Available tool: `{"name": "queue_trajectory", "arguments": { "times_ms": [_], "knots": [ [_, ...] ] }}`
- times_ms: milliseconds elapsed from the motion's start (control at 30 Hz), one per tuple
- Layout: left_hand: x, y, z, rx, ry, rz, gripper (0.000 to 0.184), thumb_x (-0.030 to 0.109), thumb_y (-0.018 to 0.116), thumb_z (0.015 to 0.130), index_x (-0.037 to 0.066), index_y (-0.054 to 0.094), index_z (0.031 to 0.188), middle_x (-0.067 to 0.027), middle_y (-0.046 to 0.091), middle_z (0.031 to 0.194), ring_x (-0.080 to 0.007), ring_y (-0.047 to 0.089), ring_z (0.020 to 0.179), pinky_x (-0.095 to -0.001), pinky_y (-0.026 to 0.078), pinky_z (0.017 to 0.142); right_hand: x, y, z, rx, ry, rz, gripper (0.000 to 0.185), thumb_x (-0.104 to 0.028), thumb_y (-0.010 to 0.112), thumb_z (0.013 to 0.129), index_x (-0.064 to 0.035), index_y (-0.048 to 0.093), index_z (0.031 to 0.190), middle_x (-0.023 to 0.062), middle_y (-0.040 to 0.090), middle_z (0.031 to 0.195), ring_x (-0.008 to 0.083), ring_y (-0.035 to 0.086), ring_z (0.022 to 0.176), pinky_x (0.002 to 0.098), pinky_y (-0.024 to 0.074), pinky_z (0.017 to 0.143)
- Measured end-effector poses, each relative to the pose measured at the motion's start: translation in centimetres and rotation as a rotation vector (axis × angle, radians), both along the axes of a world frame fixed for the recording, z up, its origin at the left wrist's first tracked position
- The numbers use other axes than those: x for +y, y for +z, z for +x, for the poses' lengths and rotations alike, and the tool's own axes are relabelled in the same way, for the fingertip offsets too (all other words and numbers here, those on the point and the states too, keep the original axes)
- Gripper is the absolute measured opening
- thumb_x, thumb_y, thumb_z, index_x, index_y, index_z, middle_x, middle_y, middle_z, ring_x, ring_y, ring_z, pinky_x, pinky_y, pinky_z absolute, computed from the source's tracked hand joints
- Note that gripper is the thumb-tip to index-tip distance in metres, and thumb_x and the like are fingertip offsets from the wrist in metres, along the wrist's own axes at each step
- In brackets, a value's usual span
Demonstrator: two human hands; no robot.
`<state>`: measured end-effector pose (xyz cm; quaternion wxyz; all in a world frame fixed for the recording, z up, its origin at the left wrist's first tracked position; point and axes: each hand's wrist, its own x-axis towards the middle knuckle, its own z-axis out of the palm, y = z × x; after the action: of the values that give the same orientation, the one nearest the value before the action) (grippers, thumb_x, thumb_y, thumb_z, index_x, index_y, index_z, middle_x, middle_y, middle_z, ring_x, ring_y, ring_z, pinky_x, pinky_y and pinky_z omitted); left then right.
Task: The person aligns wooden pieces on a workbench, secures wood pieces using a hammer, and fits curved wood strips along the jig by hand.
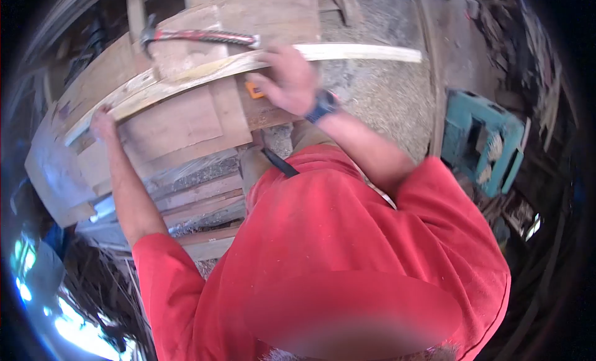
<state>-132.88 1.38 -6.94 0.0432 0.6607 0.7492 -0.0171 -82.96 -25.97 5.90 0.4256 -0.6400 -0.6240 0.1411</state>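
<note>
A long, pale wooden strip point(360, 52) lies across the workbench, its right end sticking out past the boards. My left hand point(103, 124) is closed around the strip near its left end. Farther along, my right hand point(290, 81), a dark watch on its wrist, grips the strip with fingers over the far edge and thumb on the near side; motion blurs it a little. Just beyond the strip lies a hammer point(205, 36) with a red and black handle, its head to the left. A small orange object point(254, 90), partly hidden, sits beside my right thumb.
Flat wooden boards point(180, 122) form the work surface, with stacked planks point(205, 196) below the near edge. On the right stands a teal machine or metal frame point(481, 140). Sawdust point(391, 106) covers the floor. Scrap wood is piled along both sides.
</note>
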Motion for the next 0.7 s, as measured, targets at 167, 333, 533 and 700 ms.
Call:
{"name": "queue_trajectory", "arguments": {
  "times_ms": [167,333,533,700],
  "knots": [
    [-0.7,-3.9,-2.4,-0.231,-0.096,0.068,0.036,0.022,0.051,0.095,0.011,0.077,0.118,-0.0136,0.072,0.126,-0.0329,0.065,0.122,-0.0419,0.046,0.111,-10.3,-8.1,6.0,0.784,-0.784,-0.344,0.032,-0.037,0.055,0.104,-0.0076,0.064,0.116,0.0068,0.066,0.106,0.0212,0.064,0.099,0.0390,0.0519,0.088],
    [-2.5,3.4,3.9,0.000,-0.119,0.008,0.035,0.027,0.047,0.099,0.011,0.076,0.109,-0.0136,0.074,0.116,-0.0309,0.068,0.116,-0.0456,0.051,0.104,-8.8,-10.7,11.4,1.441,-1.049,-0.320,0.104,-0.084,0.032,0.094,-0.0052,0.023,0.162,0.0241,0.040,0.160,0.0407,0.042,0.146,0.0592,0.0278,0.120],
    [-2.5,5.3,4.5,-0.660,0.238,-0.035,0.047,0.028,0.038,0.107,0.003,0.077,0.114,-0.0121,0.079,0.108,-0.0251,0.070,0.107,-0.0368,0.049,0.104,-7.1,-12.0,13.3,1.673,-0.761,-0.146,0.110,-0.090,0.027,0.089,-0.0046,0.036,0.156,0.0241,0.041,0.160,0.0439,0.038,0.148,0.0686,0.0237,0.121],
    [-1.9,3.1,3.5,-0.816,0.285,-0.072,0.050,0.031,0.037,0.108,0.002,0.076,0.117,-0.0112,0.079,0.110,-0.0238,0.069,0.108,-0.0347,0.047,0.106,-5.5,-12.1,12.8,1.716,-0.820,0.017,0.109,-0.089,0.026,0.089,-0.0023,0.041,0.154,0.0260,0.040,0.160,0.0478,0.036,0.148,0.0700,0.0235,0.121]
  ]
}}
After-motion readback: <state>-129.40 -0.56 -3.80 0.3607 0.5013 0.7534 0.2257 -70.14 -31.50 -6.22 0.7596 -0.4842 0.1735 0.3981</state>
